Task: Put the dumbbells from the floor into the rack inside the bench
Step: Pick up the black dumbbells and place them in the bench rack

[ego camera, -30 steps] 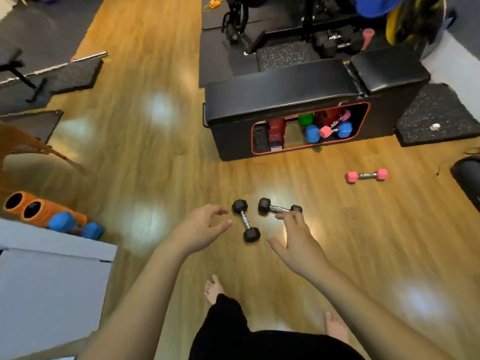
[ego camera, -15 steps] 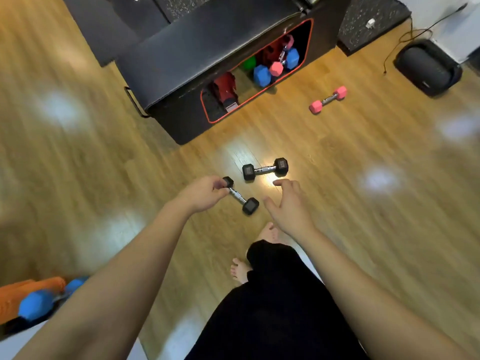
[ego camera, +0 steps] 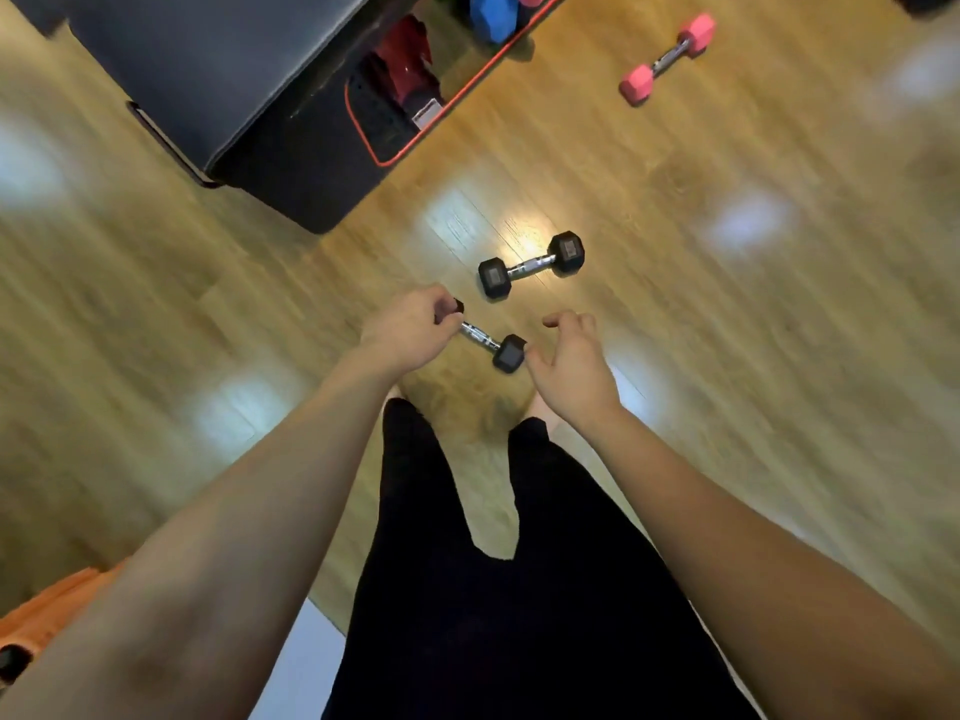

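Two small black hex dumbbells lie on the wooden floor in front of me. My left hand (ego camera: 410,330) grips the nearer dumbbell (ego camera: 498,348) at its far end, covering most of that head. Just right of this dumbbell's near head my right hand (ego camera: 569,356) hovers with loosely curled fingers, holding nothing. The second black dumbbell (ego camera: 530,265) lies free a little beyond. Far right, a pink dumbbell (ego camera: 667,59) rests on the floor. The black bench (ego camera: 208,80) stands at the top, its red-edged rack opening (ego camera: 415,111) showing red and blue weights inside.
My legs in black trousers (ego camera: 493,589) and bare feet fill the lower middle. An orange roller (ego camera: 47,610) pokes in at the lower left beside a white surface (ego camera: 296,667). Bare wooden floor spreads to the left and right.
The view has dropped closer to the floor and the bench has slid up out of frame. My left hand has closed round the nearer dumbbell; my right hand has come beside its near end.
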### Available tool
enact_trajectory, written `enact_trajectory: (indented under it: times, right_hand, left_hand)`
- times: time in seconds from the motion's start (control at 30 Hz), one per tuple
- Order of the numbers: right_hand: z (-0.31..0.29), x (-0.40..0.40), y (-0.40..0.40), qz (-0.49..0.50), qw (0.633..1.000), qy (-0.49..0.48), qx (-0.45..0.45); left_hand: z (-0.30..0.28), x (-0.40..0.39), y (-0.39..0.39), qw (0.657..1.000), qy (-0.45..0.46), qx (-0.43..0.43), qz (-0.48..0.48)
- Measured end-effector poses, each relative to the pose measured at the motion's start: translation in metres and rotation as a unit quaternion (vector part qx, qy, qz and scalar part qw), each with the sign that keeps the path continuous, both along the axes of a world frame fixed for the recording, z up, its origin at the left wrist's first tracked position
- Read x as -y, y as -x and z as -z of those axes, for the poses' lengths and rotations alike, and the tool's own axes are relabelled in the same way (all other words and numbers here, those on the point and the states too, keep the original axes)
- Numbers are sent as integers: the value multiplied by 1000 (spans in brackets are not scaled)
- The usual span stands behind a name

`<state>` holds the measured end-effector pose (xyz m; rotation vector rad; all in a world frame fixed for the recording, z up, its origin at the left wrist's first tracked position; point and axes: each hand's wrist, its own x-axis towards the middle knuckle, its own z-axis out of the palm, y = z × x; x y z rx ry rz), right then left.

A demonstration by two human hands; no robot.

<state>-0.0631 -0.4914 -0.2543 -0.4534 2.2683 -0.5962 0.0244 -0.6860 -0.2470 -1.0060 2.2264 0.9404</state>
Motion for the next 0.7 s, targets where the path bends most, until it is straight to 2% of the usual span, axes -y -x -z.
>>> enact_trajectory:
  times: [0.3, 0.5, 0.7]
  right_hand:
    - [77, 33, -37, 182, 981, -63, 0]
    - [165, 43, -58, 232, 969, -85, 7]
    - [295, 50, -61, 269, 959, -86, 3]
  left_hand:
    - [91, 42, 15, 987, -31, 47, 149]
    - [184, 70, 4, 986, 1, 40, 161]
    - [319, 61, -12, 989, -7, 53, 136]
